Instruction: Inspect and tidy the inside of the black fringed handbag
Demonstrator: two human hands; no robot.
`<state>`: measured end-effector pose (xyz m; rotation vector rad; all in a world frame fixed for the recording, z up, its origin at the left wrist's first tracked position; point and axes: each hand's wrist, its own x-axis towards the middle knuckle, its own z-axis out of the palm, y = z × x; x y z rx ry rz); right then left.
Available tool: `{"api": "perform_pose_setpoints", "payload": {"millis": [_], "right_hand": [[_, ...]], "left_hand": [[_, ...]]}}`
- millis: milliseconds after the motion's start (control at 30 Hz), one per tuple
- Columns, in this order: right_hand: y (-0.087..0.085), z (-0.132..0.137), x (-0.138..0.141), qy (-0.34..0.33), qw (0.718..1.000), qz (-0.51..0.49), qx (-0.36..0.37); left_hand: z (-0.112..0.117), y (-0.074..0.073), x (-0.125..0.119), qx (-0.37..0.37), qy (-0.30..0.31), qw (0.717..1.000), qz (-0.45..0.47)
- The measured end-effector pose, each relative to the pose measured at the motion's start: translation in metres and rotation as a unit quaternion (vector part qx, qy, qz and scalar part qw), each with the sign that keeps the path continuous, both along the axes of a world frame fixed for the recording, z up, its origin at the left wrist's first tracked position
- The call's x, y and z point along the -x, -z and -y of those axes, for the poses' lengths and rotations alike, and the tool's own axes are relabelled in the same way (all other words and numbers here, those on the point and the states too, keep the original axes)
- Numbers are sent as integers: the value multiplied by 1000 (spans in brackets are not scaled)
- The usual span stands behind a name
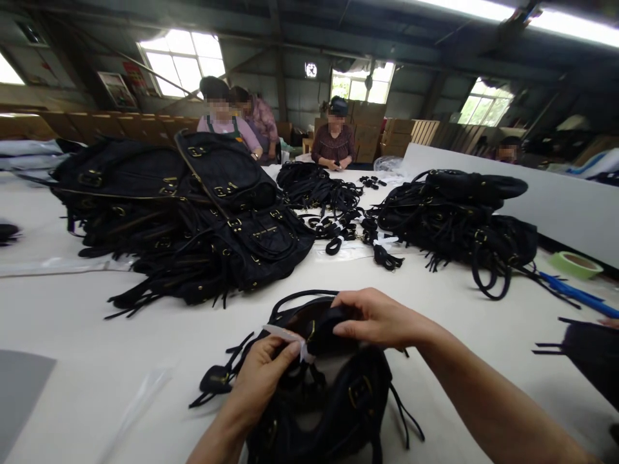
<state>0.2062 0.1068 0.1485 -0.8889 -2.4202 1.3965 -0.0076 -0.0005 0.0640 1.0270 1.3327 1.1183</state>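
Observation:
A black fringed handbag with gold buckles lies on the white table right in front of me. My left hand is closed on the bag's rim and pinches a white paper strip wrapped round a strap. My right hand is curled over the top of the bag's open mouth, fingers pressed on the black leather. Black handles loop up behind the hands.
A big heap of black bags sits at the left, a smaller heap at the right, and bundled black straps between them. Several people sit at the far end. A green tape roll lies at the right.

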Motion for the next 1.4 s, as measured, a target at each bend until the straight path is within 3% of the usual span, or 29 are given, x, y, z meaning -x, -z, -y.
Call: {"api": "perform_pose_setpoints", "payload": {"millis": [133, 200, 300, 400, 533, 700, 833, 933, 1000, 1100, 1167, 1400], "right_hand": [[4, -10, 17, 60, 993, -95, 26], [2, -13, 25, 69, 994, -89, 11], [-3, -10, 35, 61, 996, -57, -34], [-10, -2, 45, 51, 993, -48, -95], [-13, 8, 64, 33, 989, -55, -130], [-6, 16, 80, -11, 981, -59, -186], [-1, 19, 71, -38, 989, -111, -87], [2, 18, 53, -29, 993, -84, -73], [6, 17, 39, -35, 995, -36, -86], [14, 16, 22, -66, 997, 5, -37], [20, 16, 16, -67, 998, 2, 12], [26, 18, 3, 68, 991, -93, 69]], "left_hand": [[2, -2, -1, 31, 64, 995, -77], [8, -8, 0, 34, 45, 985, -165], [20, -22, 5, 49, 12, 939, -341], [31, -38, 10, 31, -26, 914, -405], [27, -49, 9, -22, -77, 956, -283], [16, -36, 7, -39, -84, 980, -178], [17, -27, 15, -71, -116, 989, -59], [20, -30, 21, -84, -210, 971, 77], [20, -34, 23, -65, -287, 940, 176], [19, -38, 22, -48, -357, 899, 249], [18, -39, 19, -56, -366, 891, 262], [17, -34, 8, -28, -365, 877, 312]]}}
